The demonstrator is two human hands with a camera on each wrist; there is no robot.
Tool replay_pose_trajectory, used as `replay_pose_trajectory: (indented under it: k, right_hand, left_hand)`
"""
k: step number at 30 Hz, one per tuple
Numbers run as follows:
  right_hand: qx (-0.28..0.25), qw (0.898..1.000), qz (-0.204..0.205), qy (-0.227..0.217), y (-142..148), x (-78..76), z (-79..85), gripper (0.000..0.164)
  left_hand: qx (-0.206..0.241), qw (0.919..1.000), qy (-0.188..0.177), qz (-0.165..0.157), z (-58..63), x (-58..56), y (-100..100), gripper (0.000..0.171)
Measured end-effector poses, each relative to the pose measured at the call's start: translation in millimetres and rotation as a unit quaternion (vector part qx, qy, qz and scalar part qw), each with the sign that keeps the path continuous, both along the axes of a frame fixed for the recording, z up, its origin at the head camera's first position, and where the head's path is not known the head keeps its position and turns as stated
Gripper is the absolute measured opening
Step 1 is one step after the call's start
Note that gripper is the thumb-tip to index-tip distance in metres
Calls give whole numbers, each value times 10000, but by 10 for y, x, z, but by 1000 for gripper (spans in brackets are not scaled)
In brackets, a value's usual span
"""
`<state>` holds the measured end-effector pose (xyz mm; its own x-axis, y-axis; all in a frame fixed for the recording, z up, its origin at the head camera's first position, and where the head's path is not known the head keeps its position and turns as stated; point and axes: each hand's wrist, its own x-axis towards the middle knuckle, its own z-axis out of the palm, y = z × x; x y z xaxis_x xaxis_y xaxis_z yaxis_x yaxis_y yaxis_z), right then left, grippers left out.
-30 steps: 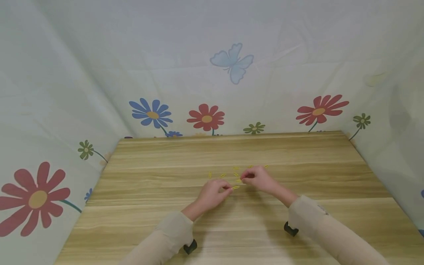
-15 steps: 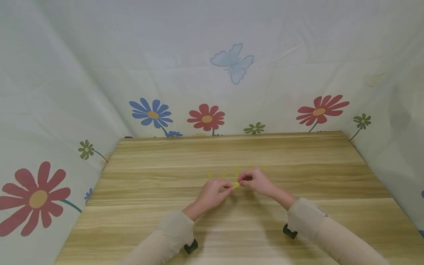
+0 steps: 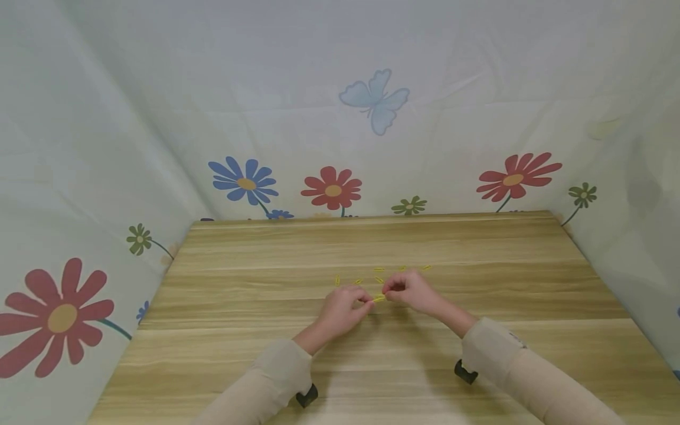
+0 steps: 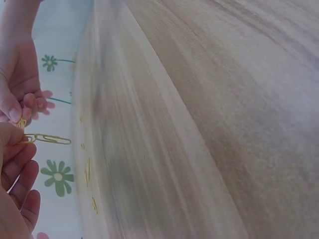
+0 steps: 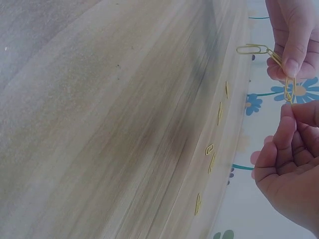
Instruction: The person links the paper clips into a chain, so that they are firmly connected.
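Note:
My left hand [image 3: 342, 310] pinches a yellow paper clip between thumb and forefinger. A second paper clip [image 4: 54, 140], linked to it, hangs out from the fingertips in the left wrist view. Close by on the right, my right hand [image 3: 415, 290] pinches another yellow paper clip [image 5: 290, 94]. That clip meets the left hand's clip in the narrow gap between the two sets of fingertips. Whether these two are hooked together I cannot tell. Both hands are held over the wooden table [image 3: 255, 254], and fingers partly hide the clips.
Several loose yellow paper clips lie on the table beyond the hands, among them one at the left [image 3: 337, 280] and one at the far right [image 3: 427, 267]. A white cloth [image 3: 287, 130] printed with flowers and a butterfly hangs behind the table and at its sides.
My right hand has come slightly left and down, bringing its paper clip against the one in my left hand. The left hand has stayed nearly still. Over the last half second little differs.

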<state>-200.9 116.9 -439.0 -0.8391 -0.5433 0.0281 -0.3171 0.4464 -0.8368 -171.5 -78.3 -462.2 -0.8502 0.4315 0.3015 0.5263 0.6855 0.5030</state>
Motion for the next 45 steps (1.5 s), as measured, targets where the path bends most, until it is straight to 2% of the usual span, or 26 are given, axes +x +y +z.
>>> replay_pose_trajectory:
  k: [11,20,25,29,33,37,40,45]
  right_hand:
    - [73,9999,84,21,-9,3,1,6]
    - [-67,9994,23,-328,-7,4,5,8]
    - [-148,9981,-70,-590,-35,89,170,10]
    - [-182,9982,-81,-561,-75,146,282,11]
    - [-84,9986,-122,-502,-63,93,173,10]
    - [-18,9988,-202,-446,-7,30,46,10]
    - [-35,9990,-215,-383,24,16,18,9]
    - [52,9994,-144,-301,37,12,7,8]
  left_hand:
    - [-93,9997,240,21,6,20,5,8]
    - [-327,9977,566,179,50,38,31,9]
    - [-376,9957,797,296,38,32,43,8]
    - [-292,9947,911,389,24,27,43,9]
    - [-205,9943,981,357,15,20,24,10]
    - [-152,9953,867,414,16,23,-16,10]
    - [-99,9961,774,422,12,24,-46,9]
    - [-63,9971,722,252,-16,13,-72,8]
